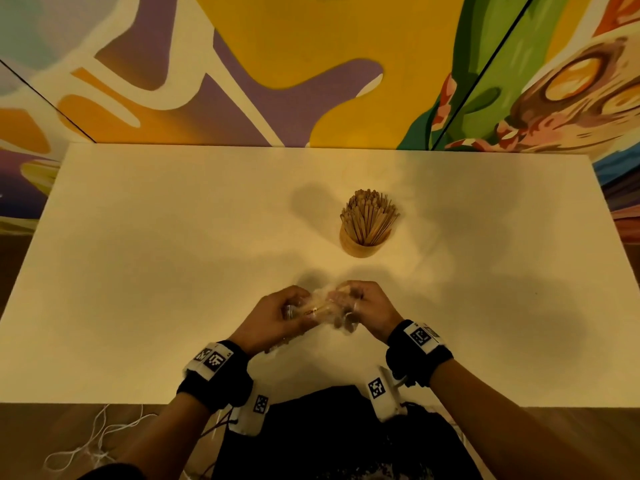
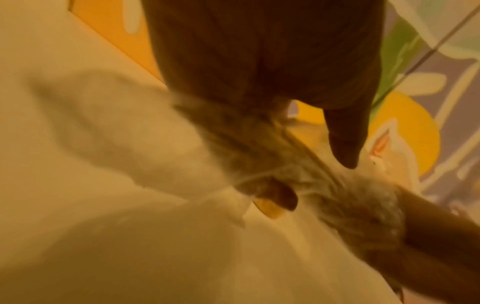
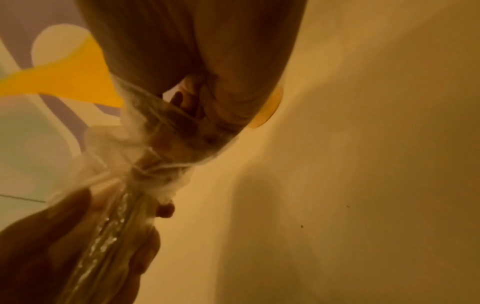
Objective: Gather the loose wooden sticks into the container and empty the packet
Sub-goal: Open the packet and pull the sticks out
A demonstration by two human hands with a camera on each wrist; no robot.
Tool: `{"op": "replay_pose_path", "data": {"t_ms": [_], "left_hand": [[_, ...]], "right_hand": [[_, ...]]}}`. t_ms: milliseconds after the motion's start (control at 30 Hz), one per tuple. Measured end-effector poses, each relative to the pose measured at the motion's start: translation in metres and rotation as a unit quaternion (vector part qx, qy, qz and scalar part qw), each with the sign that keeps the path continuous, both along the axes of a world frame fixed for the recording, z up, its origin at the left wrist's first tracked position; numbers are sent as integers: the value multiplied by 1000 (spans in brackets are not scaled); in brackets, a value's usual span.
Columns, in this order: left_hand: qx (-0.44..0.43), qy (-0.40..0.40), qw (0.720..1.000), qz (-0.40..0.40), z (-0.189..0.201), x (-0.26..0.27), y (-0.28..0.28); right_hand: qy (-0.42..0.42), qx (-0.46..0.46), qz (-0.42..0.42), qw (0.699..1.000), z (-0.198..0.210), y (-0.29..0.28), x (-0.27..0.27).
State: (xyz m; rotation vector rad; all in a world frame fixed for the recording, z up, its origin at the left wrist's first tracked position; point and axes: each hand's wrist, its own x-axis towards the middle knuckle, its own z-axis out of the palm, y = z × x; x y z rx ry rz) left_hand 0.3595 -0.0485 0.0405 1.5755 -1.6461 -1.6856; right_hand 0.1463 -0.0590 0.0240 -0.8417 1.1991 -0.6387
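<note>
A round wooden container (image 1: 361, 244) stands at mid-table, packed with upright wooden sticks (image 1: 369, 213). Nearer the front edge, both hands hold a crumpled clear plastic packet (image 1: 327, 308) just above the table. My left hand (image 1: 285, 308) grips its left end, and a few pale sticks show through the plastic there. My right hand (image 1: 355, 303) grips the bunched right end. In the right wrist view the packet (image 3: 161, 148) is twisted tight between my right hand (image 3: 197, 61) and my left hand (image 3: 67, 236). The left wrist view is blurred; the packet (image 2: 262, 150) runs from my left hand (image 2: 262, 51) across to the right hand.
The white table (image 1: 173, 271) meets a painted, many-coloured wall (image 1: 311, 64) at its far edge. White cords (image 1: 97, 441) lie on the brown floor at the front left. No loose sticks show on the tabletop.
</note>
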Motion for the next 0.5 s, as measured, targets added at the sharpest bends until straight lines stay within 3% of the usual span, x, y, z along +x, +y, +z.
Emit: {"op": "replay_pose_path", "data": {"t_ms": [233,333,400,500], "left_hand": [[101,101,977,156,6,31,0],[60,125,970,200,8,20,2],[21,122,974,190,15,13,-1],[-35,80,992,95,33,2,-10]], "right_hand": [[-46,-13,-123,991,-5,-4,-12],[-74,9,-134,988,-3,-2,-9],[-102,45,-145,983,2,-1,-8],[-120,73,-149,979,7,-3,-10]]}}
